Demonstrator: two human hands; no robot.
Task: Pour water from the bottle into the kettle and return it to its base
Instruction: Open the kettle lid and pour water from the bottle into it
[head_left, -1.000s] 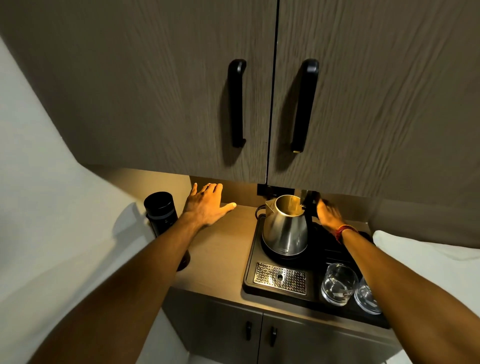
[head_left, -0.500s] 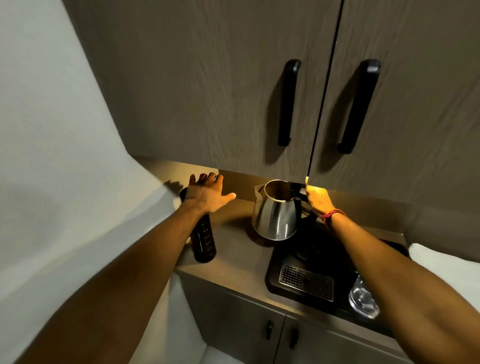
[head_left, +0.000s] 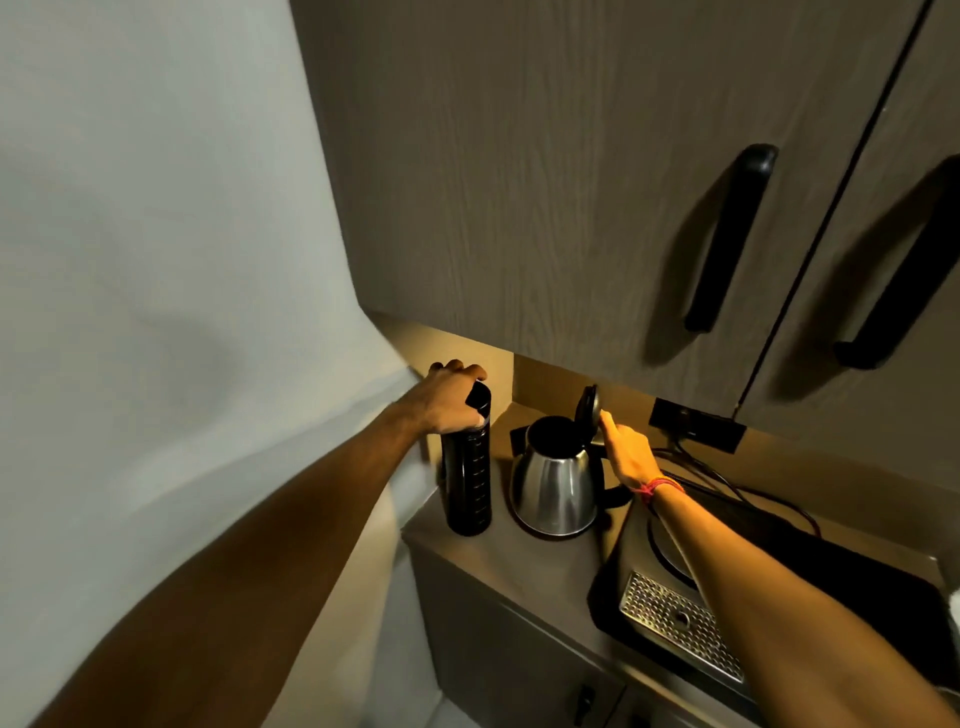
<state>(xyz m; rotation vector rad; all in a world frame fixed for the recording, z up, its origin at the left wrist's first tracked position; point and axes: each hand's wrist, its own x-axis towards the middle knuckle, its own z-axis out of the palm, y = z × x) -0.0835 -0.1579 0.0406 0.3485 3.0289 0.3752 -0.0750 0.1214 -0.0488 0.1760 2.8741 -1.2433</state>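
A tall black bottle (head_left: 467, 483) stands upright on the counter by the left wall. My left hand (head_left: 449, 400) is closed over its cap. Just right of it, the steel kettle (head_left: 553, 493) sits on the bare counter with its black lid (head_left: 588, 408) flipped up and its mouth open. My right hand (head_left: 626, 452) is on the top of the kettle's handle, one finger stretched up against the lid. The round base (head_left: 667, 551) lies on the black tray (head_left: 831, 587) to the right, partly hidden by my right forearm.
A metal drip grate (head_left: 680, 623) is set into the tray's front. A dark cord (head_left: 727, 478) runs from the wall socket (head_left: 696, 423) towards the base. Upper cabinet doors with black handles (head_left: 727, 239) hang low over the counter. The white wall closes the left side.
The kettle has come off its base and now sits on the counter beside the bottle, lid raised. My left hand went from open in the air to closed on the bottle's cap.
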